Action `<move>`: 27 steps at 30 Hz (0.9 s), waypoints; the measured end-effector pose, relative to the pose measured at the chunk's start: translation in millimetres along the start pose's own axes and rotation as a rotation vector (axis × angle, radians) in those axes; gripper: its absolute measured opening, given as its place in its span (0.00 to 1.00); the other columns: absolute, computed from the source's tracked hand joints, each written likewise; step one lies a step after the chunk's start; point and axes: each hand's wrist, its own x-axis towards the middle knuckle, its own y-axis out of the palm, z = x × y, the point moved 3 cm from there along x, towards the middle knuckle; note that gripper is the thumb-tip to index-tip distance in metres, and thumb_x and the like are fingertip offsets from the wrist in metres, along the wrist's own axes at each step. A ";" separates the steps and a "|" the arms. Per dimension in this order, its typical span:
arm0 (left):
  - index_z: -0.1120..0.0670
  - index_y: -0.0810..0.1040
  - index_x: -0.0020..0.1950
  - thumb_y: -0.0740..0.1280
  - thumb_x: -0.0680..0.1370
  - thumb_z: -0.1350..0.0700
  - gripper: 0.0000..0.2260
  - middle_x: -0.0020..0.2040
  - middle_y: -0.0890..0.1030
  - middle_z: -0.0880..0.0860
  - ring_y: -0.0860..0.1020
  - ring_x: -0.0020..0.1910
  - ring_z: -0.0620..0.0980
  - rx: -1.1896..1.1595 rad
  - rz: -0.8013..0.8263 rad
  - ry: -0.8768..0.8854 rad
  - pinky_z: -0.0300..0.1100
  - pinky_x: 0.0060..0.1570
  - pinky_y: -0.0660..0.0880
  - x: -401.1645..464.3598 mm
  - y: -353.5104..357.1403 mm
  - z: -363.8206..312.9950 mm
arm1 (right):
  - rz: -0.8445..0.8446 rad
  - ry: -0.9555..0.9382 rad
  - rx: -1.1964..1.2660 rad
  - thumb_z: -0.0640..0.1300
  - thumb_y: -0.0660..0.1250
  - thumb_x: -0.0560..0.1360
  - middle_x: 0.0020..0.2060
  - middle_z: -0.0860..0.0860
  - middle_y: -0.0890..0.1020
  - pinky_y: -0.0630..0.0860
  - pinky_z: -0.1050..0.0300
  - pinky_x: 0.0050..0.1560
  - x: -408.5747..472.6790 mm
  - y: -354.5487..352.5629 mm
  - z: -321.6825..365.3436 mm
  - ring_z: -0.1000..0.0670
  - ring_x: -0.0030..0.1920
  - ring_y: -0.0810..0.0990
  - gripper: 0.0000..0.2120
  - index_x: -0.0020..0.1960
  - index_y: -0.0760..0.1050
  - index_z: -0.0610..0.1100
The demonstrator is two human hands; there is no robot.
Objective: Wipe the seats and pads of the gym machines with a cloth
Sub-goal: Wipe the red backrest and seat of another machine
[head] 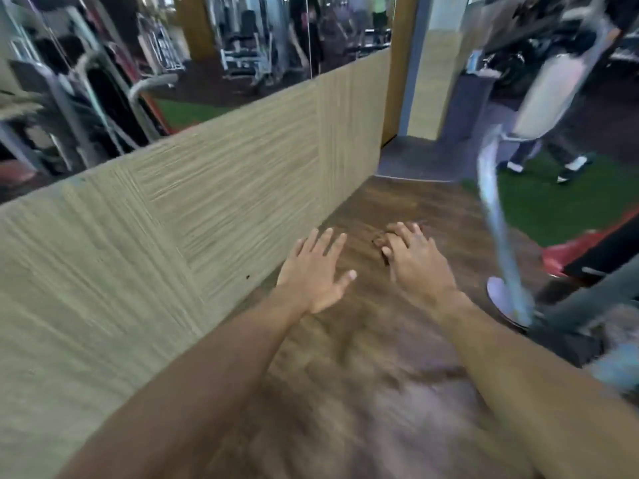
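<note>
Both my arms reach forward over a brown wooden floor (408,202). My left hand (313,271) is spread flat with straight fingers and holds nothing. My right hand (415,257) is beside it, fingers relaxed, also holding nothing. No cloth shows in this blurred view. A gym machine's silver bent bar (491,216) and round foot (501,295) stand to the right of my right hand. A red and black pad (587,250) lies at the right edge.
A low beige textured wall (173,219) runs along the left, with a mirror (138,63) above it reflecting gym machines. Green turf (539,209) lies at the right, where a person's legs and white shoes (570,165) stand. A pillar (435,63) rises ahead.
</note>
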 end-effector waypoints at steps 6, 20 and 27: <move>0.50 0.46 0.81 0.51 0.82 0.36 0.33 0.82 0.49 0.53 0.46 0.80 0.54 -0.020 0.068 -0.050 0.52 0.76 0.46 86.2 61.4 42.0 | 0.168 -0.004 0.059 0.50 0.49 0.81 0.66 0.38 0.78 0.73 0.33 0.61 68.1 110.0 -26.1 0.31 0.66 0.75 0.26 0.62 0.79 0.38; 0.49 0.45 0.81 0.50 0.81 0.34 0.33 0.82 0.47 0.52 0.45 0.80 0.54 -0.193 0.144 -0.205 0.53 0.77 0.47 362.7 114.9 139.0 | 0.362 -0.063 0.081 0.53 0.43 0.79 0.70 0.37 0.73 0.65 0.35 0.70 343.0 262.9 -111.9 0.32 0.72 0.69 0.31 0.67 0.75 0.40; 0.49 0.43 0.81 0.49 0.81 0.34 0.34 0.82 0.46 0.53 0.43 0.80 0.54 -0.127 0.270 -0.087 0.53 0.77 0.46 563.3 155.8 225.4 | 0.312 0.060 0.105 0.44 0.62 0.82 0.70 0.37 0.74 0.69 0.32 0.66 512.8 347.2 -158.5 0.31 0.70 0.70 0.15 0.65 0.77 0.38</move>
